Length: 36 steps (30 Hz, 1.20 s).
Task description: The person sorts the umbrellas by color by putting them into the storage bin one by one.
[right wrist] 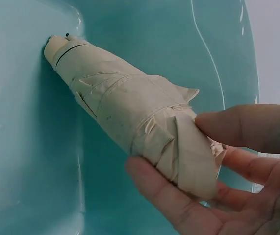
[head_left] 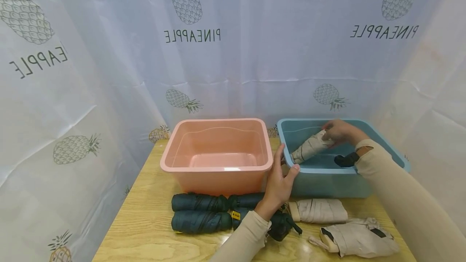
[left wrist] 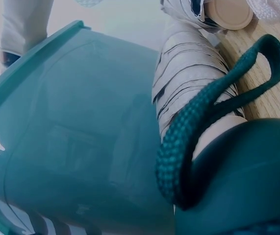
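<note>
Inside the blue bin (head_left: 338, 183), my right hand (head_left: 342, 131) grips one end of a folded beige umbrella (right wrist: 125, 100) between thumb and fingers. The umbrella slants down, its handle end at the bin's left side in the head view. My left hand (head_left: 278, 185) rests against the bin's front left corner, fingers extended along the side and thumb at the front. Below that hand lie folded dark green umbrellas (head_left: 202, 221), partly hidden by the left forearm. One green umbrella's wrist strap (left wrist: 179, 156) crosses close to the left wrist camera.
An empty pink bin (head_left: 216, 179) stands left of the blue one on the wooden table (head_left: 138, 213). In front of the blue bin lie a rolled beige umbrella (head_left: 320, 211) and a looser beige one (head_left: 364, 239). A pineapple-print curtain (head_left: 262, 60) hangs behind.
</note>
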Available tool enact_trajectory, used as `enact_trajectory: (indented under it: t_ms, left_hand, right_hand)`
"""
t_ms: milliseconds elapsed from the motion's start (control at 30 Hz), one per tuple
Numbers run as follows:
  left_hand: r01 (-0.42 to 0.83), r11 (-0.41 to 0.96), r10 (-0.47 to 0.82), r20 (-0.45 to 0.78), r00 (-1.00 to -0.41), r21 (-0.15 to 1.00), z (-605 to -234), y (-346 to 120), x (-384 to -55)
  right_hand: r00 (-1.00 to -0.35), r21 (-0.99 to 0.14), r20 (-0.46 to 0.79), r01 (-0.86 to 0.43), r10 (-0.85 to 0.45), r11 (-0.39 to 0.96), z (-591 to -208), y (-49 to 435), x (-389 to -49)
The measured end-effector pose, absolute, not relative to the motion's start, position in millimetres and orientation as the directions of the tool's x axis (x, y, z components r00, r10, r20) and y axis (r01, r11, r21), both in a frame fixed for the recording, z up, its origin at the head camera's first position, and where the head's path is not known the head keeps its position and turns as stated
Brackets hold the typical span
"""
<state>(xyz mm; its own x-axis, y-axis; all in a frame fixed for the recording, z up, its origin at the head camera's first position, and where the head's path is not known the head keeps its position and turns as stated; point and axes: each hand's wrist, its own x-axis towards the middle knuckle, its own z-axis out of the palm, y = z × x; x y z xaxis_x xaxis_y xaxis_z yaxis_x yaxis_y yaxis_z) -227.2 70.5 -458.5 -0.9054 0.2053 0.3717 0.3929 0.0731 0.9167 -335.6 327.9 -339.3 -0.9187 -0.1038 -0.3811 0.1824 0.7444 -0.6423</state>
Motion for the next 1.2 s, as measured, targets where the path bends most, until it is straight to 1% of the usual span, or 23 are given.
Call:
enact_trajectory:
  t_ms: [133,300,400,667,800,933,1100,1200]
  left_hand:
    - [0.397,0.08,0.203,0.375,-0.905,0.914,-458.7,71.2,-227.0]
    - [0.393,0.093,0.209,0.367,-0.906,0.915,-458.7,71.3,-226.2]
    - [0.388,0.097,0.215,0.362,-0.907,0.916,-458.5,71.1,-226.0]
    - [0.379,0.096,0.212,0.353,-0.911,0.92,-458.6,70.6,-226.6]
    - [0.377,0.092,0.212,0.352,-0.912,0.921,-459.3,70.5,-226.5]
    - [0.373,0.086,0.217,0.348,-0.912,0.924,-459.9,70.2,-226.6]
    - [0.362,0.089,0.221,0.336,-0.916,0.928,-458.5,69.0,-226.8]
    - [0.36,0.092,0.221,0.333,-0.917,0.929,-456.5,68.2,-227.5]
  right_hand:
    - [-0.902,-0.624,-0.417,0.196,-0.11,0.756,-342.4,335.2,-336.4]
    - [-0.88,-0.604,-0.452,0.179,-0.149,0.777,-344.9,345.3,-335.7]
    - [-0.875,-0.625,-0.451,0.168,-0.176,0.762,-343.9,348.5,-333.6]
    - [-0.882,-0.677,-0.4,0.103,-0.247,0.729,-332.0,349.6,-323.6]
    - [-0.904,-0.68,-0.341,0.048,-0.257,0.732,-322.1,349.4,-311.6]
    - [-0.93,-0.663,-0.256,-0.029,-0.263,0.748,-310.7,346.2,-292.7]
    - [-0.962,-0.638,-0.086,-0.148,-0.261,0.756,-300.8,339.5,-262.1]
    - [-0.968,-0.597,0.032,-0.22,-0.251,0.771,-300.8,336.3,-240.9]
